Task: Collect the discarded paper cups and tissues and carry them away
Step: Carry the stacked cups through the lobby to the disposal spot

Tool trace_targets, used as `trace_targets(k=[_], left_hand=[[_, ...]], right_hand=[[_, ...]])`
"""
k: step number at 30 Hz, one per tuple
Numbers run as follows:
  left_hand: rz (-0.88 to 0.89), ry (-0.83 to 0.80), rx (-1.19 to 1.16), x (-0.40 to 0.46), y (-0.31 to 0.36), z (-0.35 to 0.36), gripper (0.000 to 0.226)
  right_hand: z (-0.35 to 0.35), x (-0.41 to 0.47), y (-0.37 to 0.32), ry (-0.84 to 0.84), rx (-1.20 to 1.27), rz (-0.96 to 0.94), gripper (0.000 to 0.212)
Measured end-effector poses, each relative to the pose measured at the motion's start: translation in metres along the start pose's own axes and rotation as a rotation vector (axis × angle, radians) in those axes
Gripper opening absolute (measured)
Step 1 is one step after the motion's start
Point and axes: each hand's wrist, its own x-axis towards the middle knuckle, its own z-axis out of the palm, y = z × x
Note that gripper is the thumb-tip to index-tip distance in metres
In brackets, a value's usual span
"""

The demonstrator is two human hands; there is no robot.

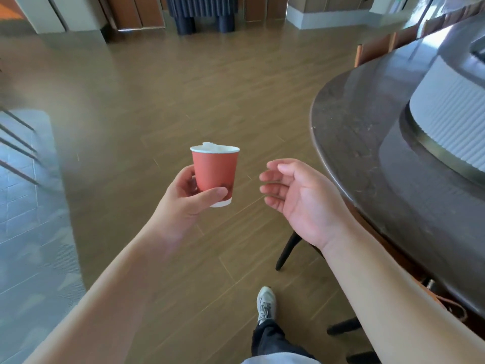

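My left hand (187,199) grips a red paper cup (215,172) upright in front of me, thumb across its lower front and fingers behind. A bit of white tissue (209,145) pokes above the cup's white rim. My right hand (296,197) hovers just to the right of the cup, palm turned up and fingers relaxed, holding nothing and not touching the cup.
A round dark table (367,143) with a white ribbed raised centre (451,114) fills the right side. Chair legs (287,249) stand under its edge. Wooden floor (183,95) stretches ahead to a dark bench (202,14). My foot (265,303) is below.
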Motion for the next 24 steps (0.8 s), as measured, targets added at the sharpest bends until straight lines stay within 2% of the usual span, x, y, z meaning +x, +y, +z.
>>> trace_targets(k=[5,12,17,22,24], left_hand=[[-0.068,-0.018,0.041,0.114,0.006,0.012,0.072],[-0.017,-0.068,0.047,0.257,0.038,0.028,0.068],[-0.015,-0.055,0.013,0.335,0.039,0.010,0.072],[-0.044,-0.077,-0.029,0.428,0.020,-0.016,0.070],[-0.049,-0.106,-0.042,0.471,0.017,-0.027,0.069]], right_hand=[[-0.025,0.109,-0.027,0.032,0.009,0.051,0.019],[-0.044,0.238,-0.075,0.033,0.005,0.041,0.019],[-0.039,0.316,-0.077,0.022,-0.004,0.067,0.018],[-0.031,0.410,-0.069,0.080,-0.036,0.084,0.016],[-0.024,0.451,-0.068,0.110,-0.043,0.081,0.021]])
